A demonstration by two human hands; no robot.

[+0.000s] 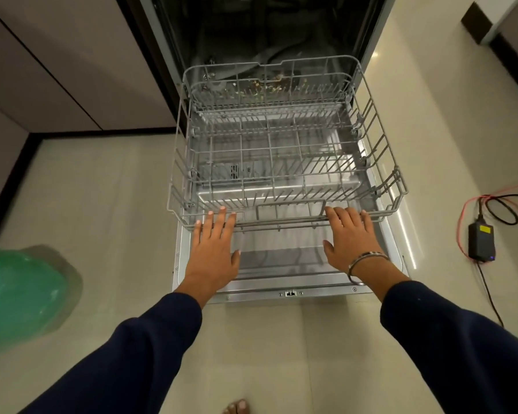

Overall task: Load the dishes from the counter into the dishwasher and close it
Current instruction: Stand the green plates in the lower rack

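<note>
Both hands, left hand (213,249) and right hand (351,237), lie flat-fingered against the empty grey wire dishwasher rack (281,162), apparently to slide it.

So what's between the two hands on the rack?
In the head view, only the rack's front rail with its wire handle loop runs between the left hand and right hand; no dishes.

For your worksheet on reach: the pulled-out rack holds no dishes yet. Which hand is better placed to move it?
Neither clearly: left hand and right hand both lie open, fingertips on the front rim of the rack, evenly spaced. Probably both together.
</note>
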